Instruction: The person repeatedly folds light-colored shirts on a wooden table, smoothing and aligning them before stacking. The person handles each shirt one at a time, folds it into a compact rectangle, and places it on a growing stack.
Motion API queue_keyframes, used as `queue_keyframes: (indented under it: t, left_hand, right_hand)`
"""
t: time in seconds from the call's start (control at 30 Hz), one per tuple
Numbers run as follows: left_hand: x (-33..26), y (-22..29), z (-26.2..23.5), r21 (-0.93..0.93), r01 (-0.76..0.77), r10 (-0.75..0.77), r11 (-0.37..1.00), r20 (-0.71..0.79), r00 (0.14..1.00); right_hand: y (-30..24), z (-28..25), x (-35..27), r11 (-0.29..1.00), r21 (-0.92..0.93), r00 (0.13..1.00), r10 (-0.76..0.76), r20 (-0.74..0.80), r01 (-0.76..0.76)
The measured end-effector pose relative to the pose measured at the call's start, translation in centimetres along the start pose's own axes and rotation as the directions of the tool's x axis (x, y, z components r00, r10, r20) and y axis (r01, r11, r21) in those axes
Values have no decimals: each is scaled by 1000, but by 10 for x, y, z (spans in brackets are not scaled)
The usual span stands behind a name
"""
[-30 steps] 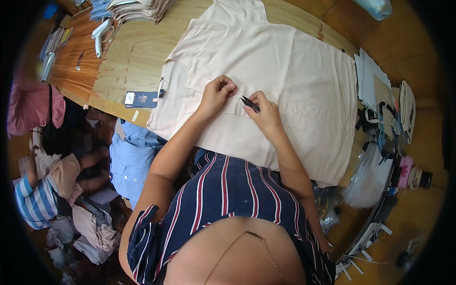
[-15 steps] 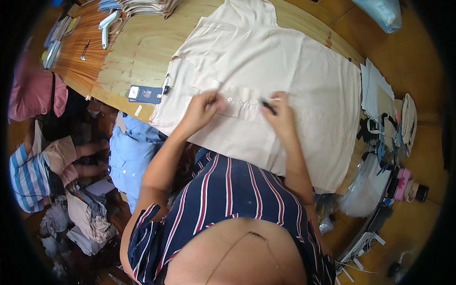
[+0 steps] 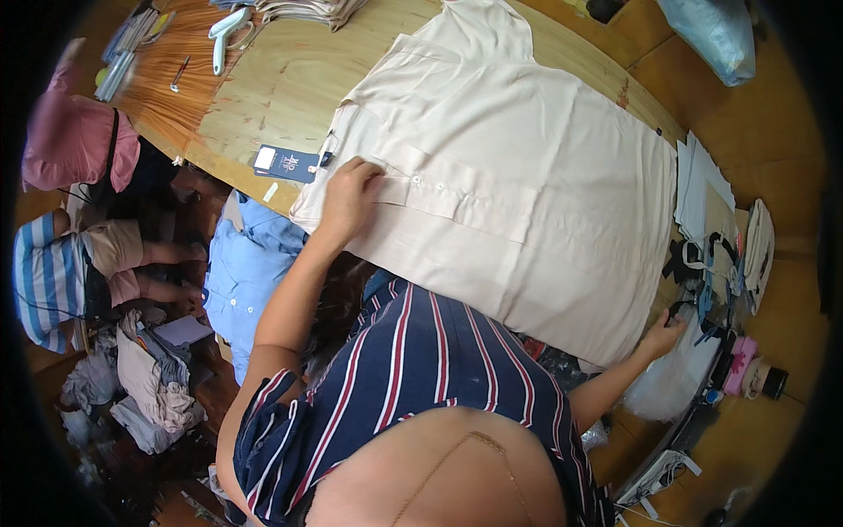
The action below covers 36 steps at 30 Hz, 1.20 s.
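Observation:
A cream shirt [image 3: 544, 132] lies spread across the wooden table, its placket with small white buttons [image 3: 416, 180] facing up. My left hand [image 3: 349, 200] is closed at the left end of the placket, its fingertips curled on the cloth. Beside that hand, a dark blue hang tag [image 3: 285, 163] is attached at the shirt's collar side. My right hand [image 3: 660, 337] is off the shirt's right edge, closed around a small black tool [image 3: 674, 312] whose exact kind I cannot make out.
Folded cloth [image 3: 312, 9] and a white tagging-gun-like tool [image 3: 224, 39] sit at the far left of the table [image 3: 290, 88]. Blue shirts [image 3: 250, 281] hang at its near left edge. White papers [image 3: 702, 189] and plastic bags lie at right. Two people are at left.
My right hand has moved from the placket to the lower right, beyond the shirt's edge, with the black tool. My left hand has shifted slightly and now rests on the placket's end.

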<state>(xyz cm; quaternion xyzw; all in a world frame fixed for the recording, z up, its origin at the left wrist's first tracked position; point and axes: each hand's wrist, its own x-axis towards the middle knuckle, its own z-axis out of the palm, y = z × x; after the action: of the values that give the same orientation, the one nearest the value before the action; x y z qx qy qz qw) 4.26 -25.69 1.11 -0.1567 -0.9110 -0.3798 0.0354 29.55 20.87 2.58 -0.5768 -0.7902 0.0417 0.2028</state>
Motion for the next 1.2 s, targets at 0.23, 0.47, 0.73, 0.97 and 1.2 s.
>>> queue_keyframes:
  t: [0.23, 0.47, 0.73, 0.97, 1.2]
  left_hand:
    - [13, -4, 32, 116, -92, 89, 989, 25, 996]
    - [28, 5, 19, 47, 94, -101, 994, 187, 977]
    - [27, 7, 20, 4, 81, -80, 997, 180, 980]
    - [23, 0, 22, -60, 79, -71, 995, 123, 990]
    - [-30, 22, -36, 156, -28, -40, 987, 414, 909]
  right_hand:
    - [-140, 47, -82, 613, 733, 804, -574, 156, 295]
    - [-263, 49, -186, 383, 923, 380, -860, 340, 44]
    - [-294, 61, -210, 401, 867, 231, -911, 343, 295]
    - [-302, 62, -215, 354, 810, 170, -935, 311, 468]
    - [-274, 54, -183, 383, 924, 378, -855, 355, 0]
